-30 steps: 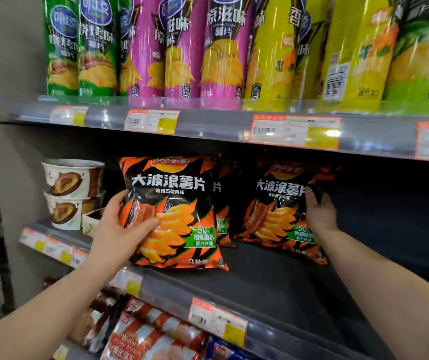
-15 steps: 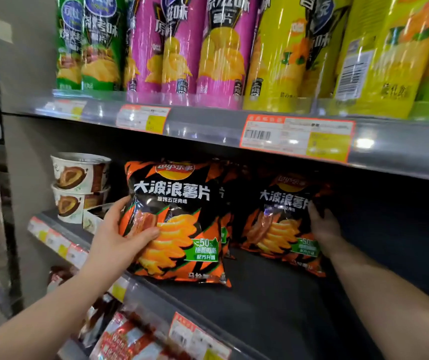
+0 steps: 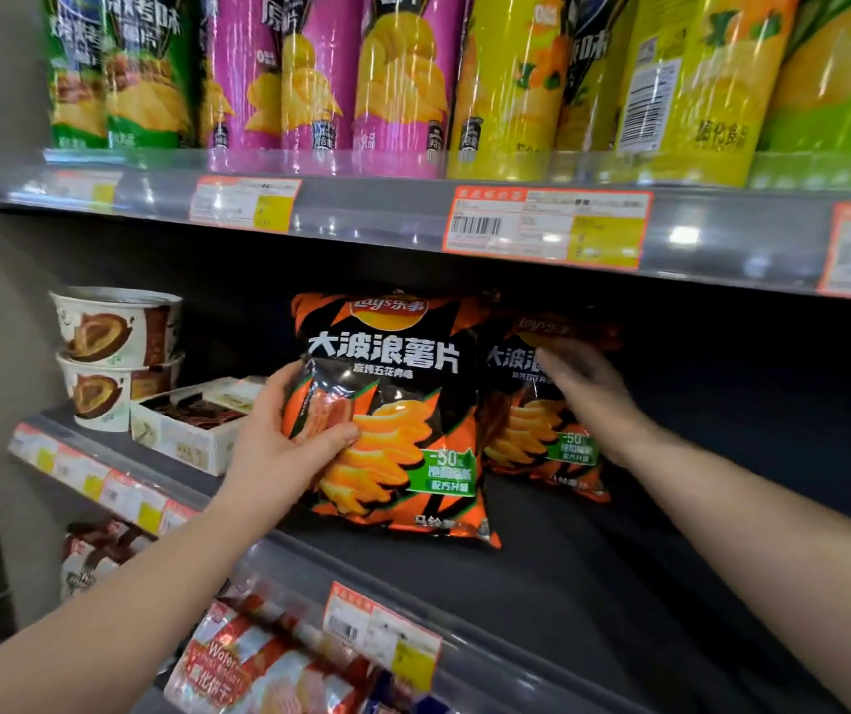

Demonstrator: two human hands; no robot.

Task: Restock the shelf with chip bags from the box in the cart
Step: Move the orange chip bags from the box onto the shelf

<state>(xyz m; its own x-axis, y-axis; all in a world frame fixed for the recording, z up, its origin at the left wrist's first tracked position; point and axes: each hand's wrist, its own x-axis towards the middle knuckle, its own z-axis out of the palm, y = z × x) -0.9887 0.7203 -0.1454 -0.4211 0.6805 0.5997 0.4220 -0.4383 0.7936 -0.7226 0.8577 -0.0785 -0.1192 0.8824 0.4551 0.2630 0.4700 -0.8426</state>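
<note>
Two black-and-orange chip bags stand upright on the dark middle shelf [image 3: 541, 574]. The front bag [image 3: 392, 404] is nearest the shelf edge, and my left hand [image 3: 284, 445] grips its left side, thumb on the front. The second bag [image 3: 541, 425] stands behind and to the right, partly covered by the front one. My right hand [image 3: 588, 389] lies across its upper front, blurred, fingers curled over the top part. The box and the cart are out of view.
Two stacked paper bowls [image 3: 114, 358] and a white tray of packets [image 3: 191, 425] stand left of the bags. Tall chip canisters [image 3: 402, 79] fill the shelf above. Wafer packs [image 3: 238, 667] lie on the shelf below. Price tags [image 3: 547, 226] line the shelf edges.
The view has moved closer and to the left. My right hand has slid from the second bag's right edge onto its upper front. My left hand keeps its hold on the front bag.
</note>
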